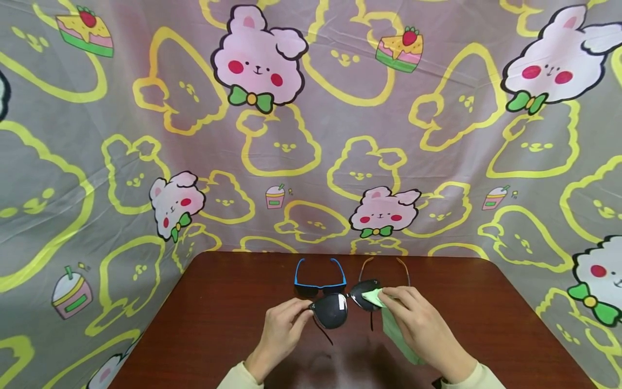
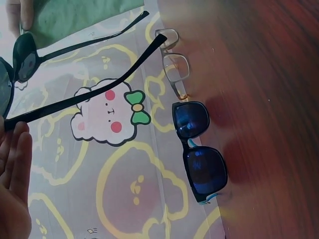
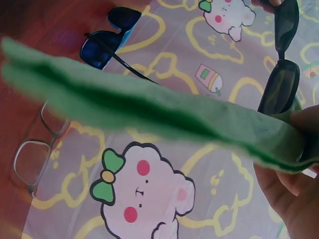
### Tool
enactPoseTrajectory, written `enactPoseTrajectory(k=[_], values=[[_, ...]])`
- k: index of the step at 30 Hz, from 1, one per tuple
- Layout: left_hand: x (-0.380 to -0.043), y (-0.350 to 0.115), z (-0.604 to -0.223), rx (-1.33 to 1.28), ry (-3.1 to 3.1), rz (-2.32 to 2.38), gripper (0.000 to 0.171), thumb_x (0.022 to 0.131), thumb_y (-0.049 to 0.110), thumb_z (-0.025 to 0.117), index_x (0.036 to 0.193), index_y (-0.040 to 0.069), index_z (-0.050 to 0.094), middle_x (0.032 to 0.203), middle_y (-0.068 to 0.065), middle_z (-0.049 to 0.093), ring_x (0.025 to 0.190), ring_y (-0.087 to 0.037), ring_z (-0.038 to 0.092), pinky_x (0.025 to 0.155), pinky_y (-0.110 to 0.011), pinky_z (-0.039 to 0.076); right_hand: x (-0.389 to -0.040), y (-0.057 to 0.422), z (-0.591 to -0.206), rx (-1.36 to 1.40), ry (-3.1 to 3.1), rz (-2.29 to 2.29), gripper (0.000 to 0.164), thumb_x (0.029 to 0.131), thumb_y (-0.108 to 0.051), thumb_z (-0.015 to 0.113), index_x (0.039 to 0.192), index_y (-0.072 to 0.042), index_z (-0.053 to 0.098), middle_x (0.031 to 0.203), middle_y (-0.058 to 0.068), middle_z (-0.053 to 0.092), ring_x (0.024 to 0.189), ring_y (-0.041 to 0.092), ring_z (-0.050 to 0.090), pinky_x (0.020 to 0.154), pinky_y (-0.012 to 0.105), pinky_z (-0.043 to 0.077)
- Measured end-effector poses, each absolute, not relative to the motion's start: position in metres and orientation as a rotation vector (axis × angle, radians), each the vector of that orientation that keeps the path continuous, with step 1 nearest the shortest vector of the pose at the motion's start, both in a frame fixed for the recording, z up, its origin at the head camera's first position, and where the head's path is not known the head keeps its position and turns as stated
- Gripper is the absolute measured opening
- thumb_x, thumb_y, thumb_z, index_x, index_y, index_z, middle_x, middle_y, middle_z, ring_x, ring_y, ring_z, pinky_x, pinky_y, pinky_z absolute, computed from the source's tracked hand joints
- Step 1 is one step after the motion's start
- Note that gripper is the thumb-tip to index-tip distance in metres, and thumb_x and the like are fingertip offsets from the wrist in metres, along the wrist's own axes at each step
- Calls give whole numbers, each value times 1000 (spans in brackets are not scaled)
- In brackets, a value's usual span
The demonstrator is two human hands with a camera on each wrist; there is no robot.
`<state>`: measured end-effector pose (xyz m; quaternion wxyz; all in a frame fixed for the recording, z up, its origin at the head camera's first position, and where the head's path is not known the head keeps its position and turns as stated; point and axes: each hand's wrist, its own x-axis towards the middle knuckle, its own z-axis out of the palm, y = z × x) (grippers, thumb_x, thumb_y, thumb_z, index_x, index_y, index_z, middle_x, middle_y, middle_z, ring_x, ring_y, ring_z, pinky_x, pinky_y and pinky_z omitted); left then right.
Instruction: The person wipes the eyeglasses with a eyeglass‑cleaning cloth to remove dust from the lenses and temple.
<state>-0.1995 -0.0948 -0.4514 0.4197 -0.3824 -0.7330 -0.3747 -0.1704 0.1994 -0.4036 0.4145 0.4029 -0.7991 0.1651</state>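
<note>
Black sunglasses [image 1: 332, 312] with dark lenses are held up above the table, their temples hanging toward the near side. My left hand [image 1: 284, 327] pinches the frame at its left outer corner between thumb and fingers. At the other lens, my right hand [image 1: 417, 319] grips a light green cloth [image 1: 399, 337] and holds it against that lens. Most of the cloth dangles below the fingers; in the right wrist view the folded cloth [image 3: 149, 107] stretches across the picture and covers part of the sunglasses and hand.
Blue-framed sunglasses [image 1: 320, 286] lie on the brown table [image 1: 233, 292] behind the held pair. To their right is a pair of clear-lensed eyeglasses [image 2: 176, 67], partly hidden in the head view. A cartoon-printed curtain [image 1: 311, 124] encloses the table's back and sides.
</note>
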Motion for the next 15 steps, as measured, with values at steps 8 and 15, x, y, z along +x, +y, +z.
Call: enactPoseTrajectory(k=[8,15], values=[[-200,-95,-450,-944,-1843,-946,13,92,19,62,93,9,70,83,4,67,74,-6,64,64,-21,50,-166,194,-399,1049,-1998,371,40,104,-19,32,106,-3,68,99,8,58,86,20,54,73,30,44],[-200,-92,-449,-982,-1803,-947,14,93,17,60,94,7,69,84,2,67,75,-9,64,66,-21,50,-163,192,-397,1065,-1982,355,39,104,-19,33,104,-5,69,96,6,57,84,20,53,72,30,44]])
